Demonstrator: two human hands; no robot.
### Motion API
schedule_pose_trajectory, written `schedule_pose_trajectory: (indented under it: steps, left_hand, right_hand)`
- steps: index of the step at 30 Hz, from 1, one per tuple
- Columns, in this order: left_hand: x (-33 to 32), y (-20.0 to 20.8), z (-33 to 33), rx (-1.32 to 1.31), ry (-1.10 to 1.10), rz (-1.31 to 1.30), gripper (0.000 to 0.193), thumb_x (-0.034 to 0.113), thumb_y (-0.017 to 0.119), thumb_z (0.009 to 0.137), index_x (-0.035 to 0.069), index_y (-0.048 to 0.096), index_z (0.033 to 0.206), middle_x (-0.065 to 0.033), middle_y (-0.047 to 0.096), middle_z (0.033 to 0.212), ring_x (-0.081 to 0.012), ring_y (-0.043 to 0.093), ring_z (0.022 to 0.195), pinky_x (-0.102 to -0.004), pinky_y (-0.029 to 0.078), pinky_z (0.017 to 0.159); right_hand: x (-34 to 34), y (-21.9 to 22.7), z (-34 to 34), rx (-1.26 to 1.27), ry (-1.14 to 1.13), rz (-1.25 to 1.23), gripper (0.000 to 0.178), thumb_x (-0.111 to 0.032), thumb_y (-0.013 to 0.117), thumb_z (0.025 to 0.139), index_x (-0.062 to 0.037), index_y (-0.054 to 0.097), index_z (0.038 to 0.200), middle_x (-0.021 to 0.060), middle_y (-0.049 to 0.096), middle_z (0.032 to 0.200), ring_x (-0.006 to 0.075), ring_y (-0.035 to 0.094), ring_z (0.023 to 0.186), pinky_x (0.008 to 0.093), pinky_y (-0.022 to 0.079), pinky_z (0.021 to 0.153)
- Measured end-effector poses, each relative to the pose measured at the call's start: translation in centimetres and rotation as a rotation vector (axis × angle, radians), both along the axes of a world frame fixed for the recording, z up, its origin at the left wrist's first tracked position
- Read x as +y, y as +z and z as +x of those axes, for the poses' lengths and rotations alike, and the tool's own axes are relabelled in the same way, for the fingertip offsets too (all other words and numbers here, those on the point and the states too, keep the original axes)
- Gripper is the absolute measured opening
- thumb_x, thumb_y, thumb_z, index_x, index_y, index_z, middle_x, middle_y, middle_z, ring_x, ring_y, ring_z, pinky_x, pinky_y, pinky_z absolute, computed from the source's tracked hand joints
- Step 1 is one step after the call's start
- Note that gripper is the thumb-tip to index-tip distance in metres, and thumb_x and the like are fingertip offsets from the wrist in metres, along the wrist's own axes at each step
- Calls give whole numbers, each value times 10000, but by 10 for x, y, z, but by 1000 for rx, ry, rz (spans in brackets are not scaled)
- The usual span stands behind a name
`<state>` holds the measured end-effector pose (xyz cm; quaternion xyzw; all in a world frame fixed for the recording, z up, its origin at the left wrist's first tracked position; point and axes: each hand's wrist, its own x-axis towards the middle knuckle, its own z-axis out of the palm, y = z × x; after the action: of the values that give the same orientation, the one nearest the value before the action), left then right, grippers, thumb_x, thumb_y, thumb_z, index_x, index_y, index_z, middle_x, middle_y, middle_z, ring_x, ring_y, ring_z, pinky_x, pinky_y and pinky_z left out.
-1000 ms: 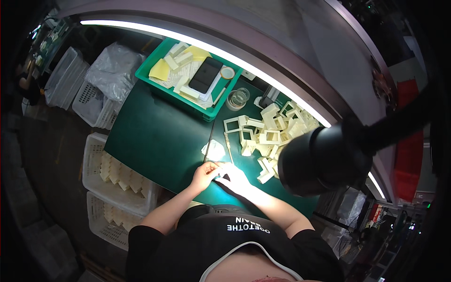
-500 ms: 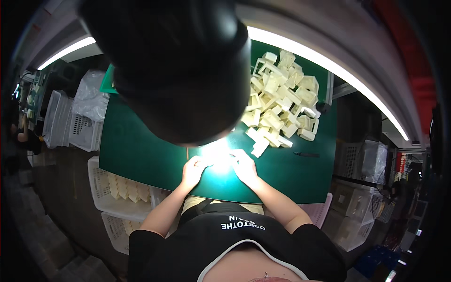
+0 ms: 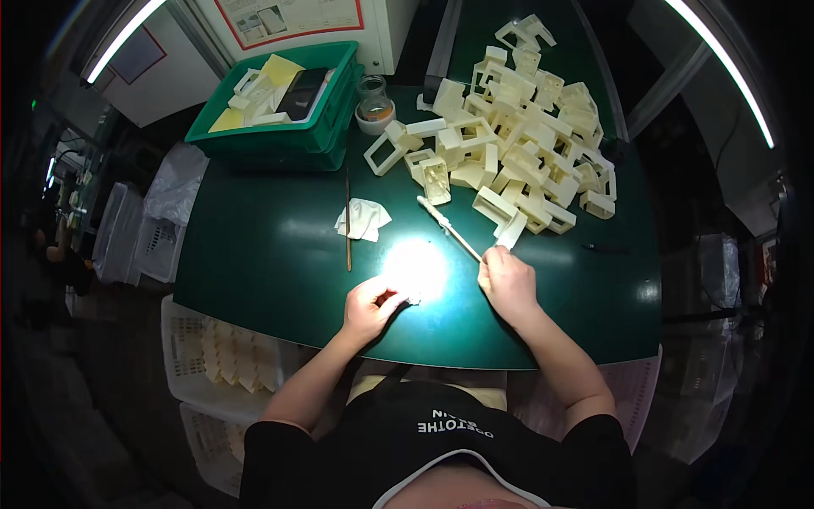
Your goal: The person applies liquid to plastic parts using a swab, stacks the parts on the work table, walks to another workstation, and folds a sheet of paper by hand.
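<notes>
My right hand [image 3: 509, 284] grips the lower end of a pale stick [image 3: 458, 237], whose far tip is wrapped in lumpy white material. The stick slants up to the left, and its tip lies near the pile of cream plastic parts [image 3: 530, 127]. At the edge of a bright light spot, my left hand [image 3: 366, 310] is closed in a pinch. A tiny greyish thing [image 3: 414, 299] shows at its fingertips, too glared to name. Beyond that hand, a crumpled white cloth [image 3: 366, 219] lies beside a thin brown rod [image 3: 348, 229].
A green basket [image 3: 254, 148] holding cream parts and yellow sheets stands at the far left of the green table [image 3: 254, 246]. Next to it is a glass jar [image 3: 373, 95]. A slim black tool [image 3: 604, 248] lies at right. A white crate [image 3: 175, 339] sits below left.
The large dark shape has gone from the upper view, uncovering the basket, jar and cloth. My right hand has moved right, away from my left, and now holds the stick.
</notes>
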<state>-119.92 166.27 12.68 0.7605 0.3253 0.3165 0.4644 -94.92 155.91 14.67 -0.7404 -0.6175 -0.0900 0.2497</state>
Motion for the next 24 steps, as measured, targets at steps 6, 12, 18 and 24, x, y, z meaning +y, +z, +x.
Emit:
schedule_pose_trajectory:
  steps: [6,12,18,24]
  left_hand:
    - [4,-6,-3,-53,-38,-6,111,78,741,841,-8,705,901,-100,699,789,-151,670,694,-278,524,646]
    - [3,15,-4,-48,-112,184,128,76,736,816,43,708,936,-95,671,864,-206,662,744,-304,528,683]
    - [80,19,-13,298,264,653,368,240,786,753,106,638,1062,-70,559,1129,-296,527,1082,-418,448,918]
    - [101,6,10,475,274,705,207,206,777,763,95,647,879,-59,622,916,-270,581,903,-428,463,784]
  right_hand:
    - [-27,24,-52,136,159,-26,400,-316,755,808,-89,627,1112,92,618,1052,272,641,925,357,537,723]
    - [-7,-26,-89,473,177,72,198,-142,752,800,-44,659,944,129,649,836,280,658,735,350,534,673]
    - [-57,37,-13,468,-210,319,169,48,644,801,-44,679,938,86,654,894,237,659,755,312,523,610]
    - [-89,41,5,32,-399,4,593,-20,657,765,-109,526,1336,118,509,1355,311,491,1246,433,412,1014]
